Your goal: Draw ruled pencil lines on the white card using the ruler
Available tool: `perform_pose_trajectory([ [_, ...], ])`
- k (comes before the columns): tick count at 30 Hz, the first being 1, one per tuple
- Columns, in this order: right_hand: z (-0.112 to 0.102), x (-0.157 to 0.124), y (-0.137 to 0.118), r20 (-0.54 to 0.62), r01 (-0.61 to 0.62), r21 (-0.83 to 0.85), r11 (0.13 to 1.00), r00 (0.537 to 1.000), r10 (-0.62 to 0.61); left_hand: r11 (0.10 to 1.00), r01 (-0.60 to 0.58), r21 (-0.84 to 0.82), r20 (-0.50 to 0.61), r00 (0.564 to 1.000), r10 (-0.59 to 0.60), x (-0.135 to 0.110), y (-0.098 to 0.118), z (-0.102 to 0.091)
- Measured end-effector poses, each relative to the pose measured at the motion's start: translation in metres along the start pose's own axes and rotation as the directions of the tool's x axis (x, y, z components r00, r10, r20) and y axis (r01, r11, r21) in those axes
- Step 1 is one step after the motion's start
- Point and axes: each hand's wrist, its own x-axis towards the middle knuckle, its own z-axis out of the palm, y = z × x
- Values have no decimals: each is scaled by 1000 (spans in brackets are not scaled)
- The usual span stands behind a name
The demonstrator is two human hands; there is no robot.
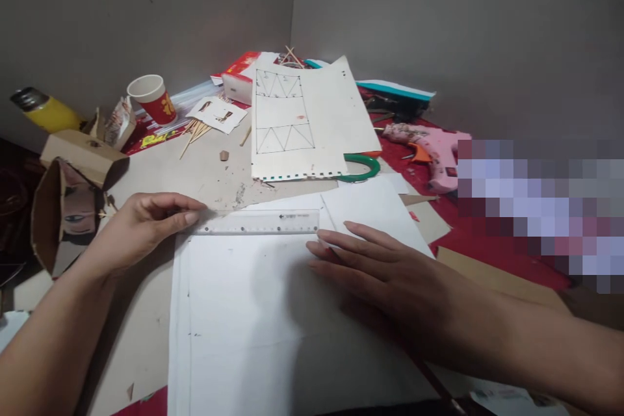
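A clear plastic ruler [263, 222] lies across a white sheet of paper [229, 292] that bears thin pencil lines and small marks. At the ruler's left end, my left hand [151, 224] pinches it between thumb and fingers. My right hand [385, 273] is by the ruler's right end, fingers stretched forward and fingertips close to its corner. A thin dark red pencil [433, 380] slants under that hand, its tip end showing between the fingers and its rear end toward the bottom right. My right thumb is hidden.
Behind the paper lies a sheet with drawn trusses [336, 123], over green-handled scissors [363, 169]. A pink glue gun [443, 149] is at right. Back left are a paper cup [156, 104], wooden sticks [195, 135], a yellow bottle [58, 115] and a cardboard box [85, 155].
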Motion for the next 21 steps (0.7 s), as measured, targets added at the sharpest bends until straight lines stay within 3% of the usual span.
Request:
perform_pose_trajectory([
  [5,0,1,-1,-74,-10,11,1000,997,11,999,17,-29,-31,999,-17,-2,-2,7],
  [13,-10,6,-1,18,-56,62,996,998,55,978,6,-207,-166,985,-42,-1,-6,7],
  [19,-19,10,3,-35,-12,95,995,999,15,980,9,-198,-205,977,-51,-2,-3,19],
  [21,-24,12,5,-54,-53,126,991,997,60,981,8,-194,-250,967,-57,-1,-3,17],
])
